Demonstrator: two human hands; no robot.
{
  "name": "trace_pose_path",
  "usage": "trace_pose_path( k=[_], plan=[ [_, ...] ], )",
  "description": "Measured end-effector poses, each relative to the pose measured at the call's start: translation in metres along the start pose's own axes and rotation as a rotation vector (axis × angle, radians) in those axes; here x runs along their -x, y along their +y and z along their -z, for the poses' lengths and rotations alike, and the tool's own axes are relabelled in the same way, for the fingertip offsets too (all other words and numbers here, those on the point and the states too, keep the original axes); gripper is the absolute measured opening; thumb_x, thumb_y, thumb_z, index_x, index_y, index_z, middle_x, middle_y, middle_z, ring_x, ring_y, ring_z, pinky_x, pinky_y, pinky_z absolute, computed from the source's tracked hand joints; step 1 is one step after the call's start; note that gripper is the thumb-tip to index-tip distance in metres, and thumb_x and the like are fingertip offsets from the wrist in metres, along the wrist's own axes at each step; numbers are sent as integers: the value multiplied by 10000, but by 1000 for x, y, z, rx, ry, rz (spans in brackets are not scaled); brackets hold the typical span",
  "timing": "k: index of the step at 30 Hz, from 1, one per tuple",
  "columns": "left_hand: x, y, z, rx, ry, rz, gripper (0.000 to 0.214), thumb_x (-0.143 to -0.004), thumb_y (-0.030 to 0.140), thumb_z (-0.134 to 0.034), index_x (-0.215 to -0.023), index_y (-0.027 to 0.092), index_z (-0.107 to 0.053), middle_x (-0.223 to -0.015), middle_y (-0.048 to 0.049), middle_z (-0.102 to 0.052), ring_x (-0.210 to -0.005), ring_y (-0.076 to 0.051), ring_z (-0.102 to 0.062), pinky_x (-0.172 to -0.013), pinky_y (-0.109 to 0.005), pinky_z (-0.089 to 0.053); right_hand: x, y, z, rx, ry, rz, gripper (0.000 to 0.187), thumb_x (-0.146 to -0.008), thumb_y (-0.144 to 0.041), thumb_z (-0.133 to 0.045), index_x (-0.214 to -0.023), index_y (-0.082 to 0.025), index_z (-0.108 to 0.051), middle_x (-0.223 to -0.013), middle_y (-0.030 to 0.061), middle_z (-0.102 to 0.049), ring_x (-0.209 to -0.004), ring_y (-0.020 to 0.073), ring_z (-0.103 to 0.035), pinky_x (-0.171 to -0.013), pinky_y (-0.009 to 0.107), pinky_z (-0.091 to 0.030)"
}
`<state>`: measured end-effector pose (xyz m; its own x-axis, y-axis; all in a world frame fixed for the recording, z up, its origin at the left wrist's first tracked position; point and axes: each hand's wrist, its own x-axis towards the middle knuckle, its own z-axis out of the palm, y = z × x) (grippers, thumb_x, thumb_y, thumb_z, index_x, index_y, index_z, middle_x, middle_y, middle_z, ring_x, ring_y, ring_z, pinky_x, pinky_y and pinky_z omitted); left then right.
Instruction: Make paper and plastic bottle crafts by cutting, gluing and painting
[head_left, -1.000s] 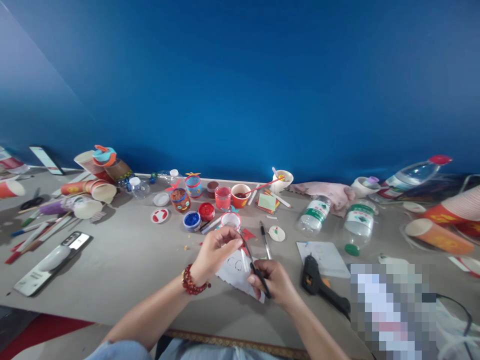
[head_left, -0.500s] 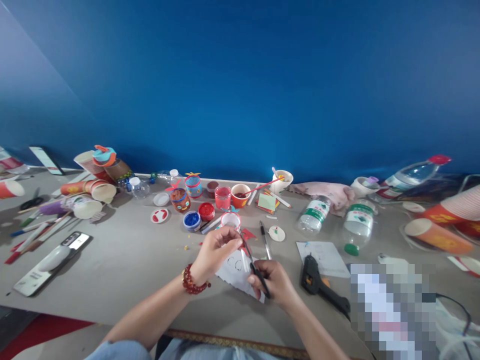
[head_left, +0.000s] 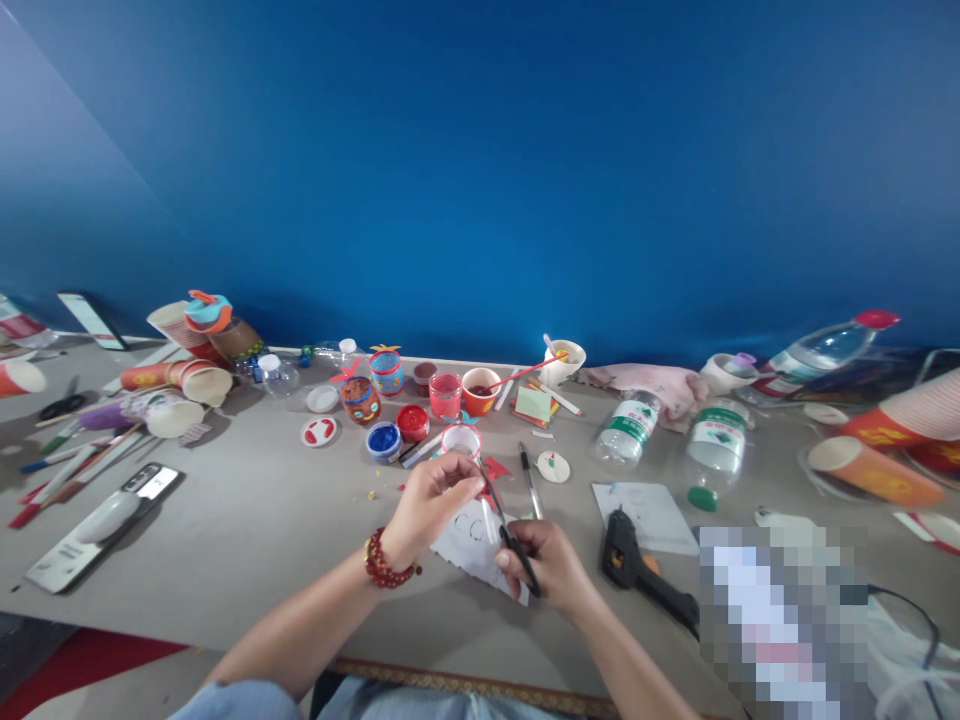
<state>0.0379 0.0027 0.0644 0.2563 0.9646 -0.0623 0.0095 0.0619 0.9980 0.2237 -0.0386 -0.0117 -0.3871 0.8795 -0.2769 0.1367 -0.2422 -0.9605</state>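
Note:
My right hand (head_left: 551,565) is closed around the black handles of a pair of scissors (head_left: 519,556), whose blades point up and left. Finger and thumb of my left hand (head_left: 442,500) are pinched together beside the blade tips; what they hold is too small to make out. Under both hands lies a white sheet of paper (head_left: 466,548) with small curved shapes drawn on it. Red paper scraps (head_left: 496,468) rest just beyond the blades. A clear cup with a red rim (head_left: 460,441) stands behind my left hand, which partly hides it.
Paint pots, blue (head_left: 383,441) and red (head_left: 412,422), stand ahead near decorated cups (head_left: 361,400). A pen (head_left: 530,480) and a glue gun (head_left: 637,575) lie to the right, with plastic bottles (head_left: 716,450) behind. At left are a phone (head_left: 105,525) and paper cups (head_left: 176,380).

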Motion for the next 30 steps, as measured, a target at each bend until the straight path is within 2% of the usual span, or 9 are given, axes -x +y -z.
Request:
trace_pose_path(
  k=[22, 30],
  plan=[
    [1, -1, 0, 0, 2, 8, 221, -804, 354, -659, -746, 141, -650, -703, -24, -639, -575, -97, -483, -513, -203, -339, 0, -2, -1, 58, 37, 5, 615, -595, -780, -682, -537, -210, -458, -417, -5, -551, -371, 114, -487, -383, 209, -275],
    [0, -2, 0, 24, 0, -1, 189, -799, 321, -656, -741, 141, -648, -707, -23, -629, -631, -115, -518, -571, -214, -380, 0, -4, 0, 20, 9, -18, 596, -599, -752, -698, -558, -203, -472, -430, 1, -578, -371, 109, -490, -390, 205, -277]
  ],
)
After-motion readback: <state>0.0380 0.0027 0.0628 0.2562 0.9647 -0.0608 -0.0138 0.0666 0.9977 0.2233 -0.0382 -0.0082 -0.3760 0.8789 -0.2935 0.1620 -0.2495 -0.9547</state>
